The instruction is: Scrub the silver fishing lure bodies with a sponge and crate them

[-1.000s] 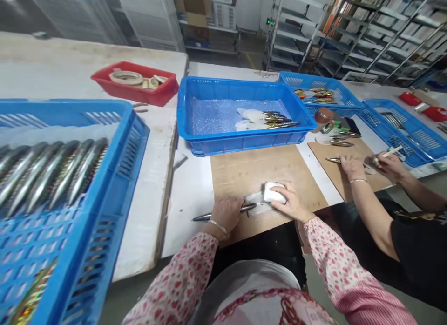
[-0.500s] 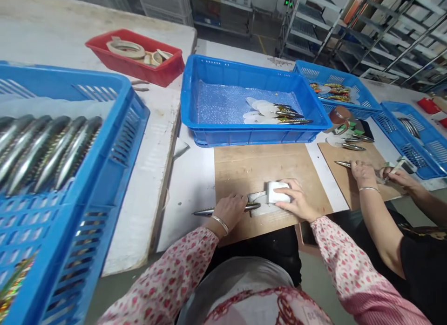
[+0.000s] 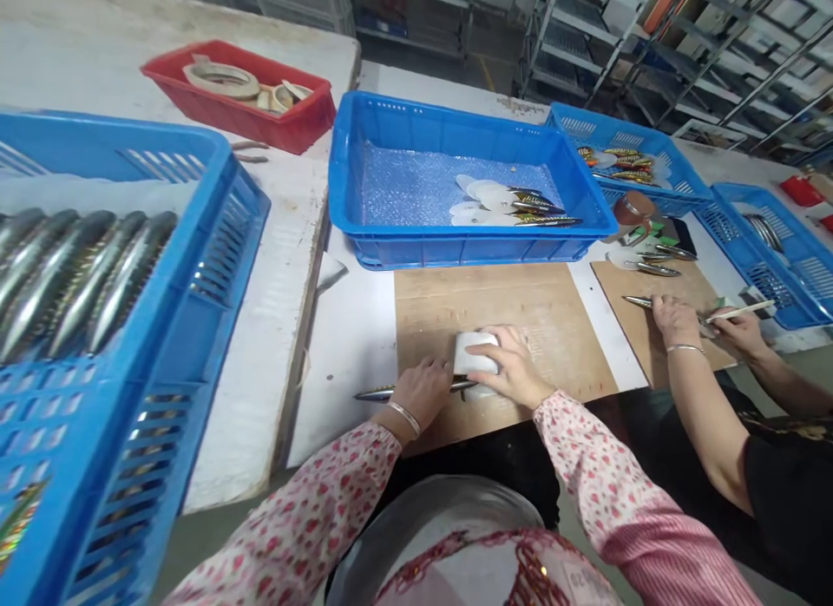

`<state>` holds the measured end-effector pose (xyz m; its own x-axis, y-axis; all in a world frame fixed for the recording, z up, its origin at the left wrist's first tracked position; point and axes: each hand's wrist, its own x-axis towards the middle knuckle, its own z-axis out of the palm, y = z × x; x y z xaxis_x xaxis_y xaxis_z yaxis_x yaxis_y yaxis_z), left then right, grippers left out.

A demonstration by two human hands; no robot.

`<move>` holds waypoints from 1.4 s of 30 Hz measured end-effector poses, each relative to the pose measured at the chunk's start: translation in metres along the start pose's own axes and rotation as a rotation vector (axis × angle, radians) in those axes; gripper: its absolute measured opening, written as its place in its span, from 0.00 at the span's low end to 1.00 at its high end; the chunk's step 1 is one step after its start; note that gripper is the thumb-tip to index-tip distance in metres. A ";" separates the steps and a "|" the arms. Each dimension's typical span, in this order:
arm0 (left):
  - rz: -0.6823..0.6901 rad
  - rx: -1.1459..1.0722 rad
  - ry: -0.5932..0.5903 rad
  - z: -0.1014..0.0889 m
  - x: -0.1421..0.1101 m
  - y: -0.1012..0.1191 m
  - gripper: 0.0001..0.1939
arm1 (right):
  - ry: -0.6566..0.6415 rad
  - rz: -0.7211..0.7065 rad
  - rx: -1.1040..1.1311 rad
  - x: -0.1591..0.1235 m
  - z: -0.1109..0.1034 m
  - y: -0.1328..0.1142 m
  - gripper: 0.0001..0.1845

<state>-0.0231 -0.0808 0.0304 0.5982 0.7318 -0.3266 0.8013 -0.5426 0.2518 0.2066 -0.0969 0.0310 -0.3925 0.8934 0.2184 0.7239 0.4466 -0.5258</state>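
My left hand [image 3: 426, 389] is closed around a slim, dark silvery fishing lure [image 3: 376, 392] and presses it down on a brown board [image 3: 553, 302]. The lure's pointed end sticks out to the left, and its other end shows between my hands. My right hand [image 3: 511, 363] grips a white block [image 3: 474, 352], whose material I cannot make out. The block sits right beside my left fingers, over the lure's right end. A pale flat piece under the block is mostly hidden.
Ahead stands a blue tray [image 3: 468, 248] holding several lures with clear lips. A large blue basket [image 3: 244, 198] of lures is at left, a red bin [image 3: 312, 124] with tape rolls behind. A co-worker's hands [image 3: 680, 319] handle a lure at right.
My right hand has slid the white block left, up against my left fingers, and it now covers most of the pale piece. My left hand keeps its hold on the lure.
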 end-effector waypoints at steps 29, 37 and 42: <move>0.014 0.029 0.091 0.009 -0.004 -0.002 0.14 | 0.096 0.072 -0.033 -0.013 -0.003 0.011 0.18; 0.005 0.042 0.088 0.009 -0.005 -0.001 0.14 | 0.126 0.068 -0.002 -0.020 -0.009 0.016 0.17; -0.002 0.056 0.068 0.007 -0.004 0.000 0.15 | 0.075 0.009 -0.014 -0.006 0.004 0.004 0.20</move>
<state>-0.0256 -0.0867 0.0253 0.5963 0.7583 -0.2636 0.8028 -0.5621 0.1991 0.2094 -0.1009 0.0240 -0.3429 0.8981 0.2754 0.7355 0.4390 -0.5161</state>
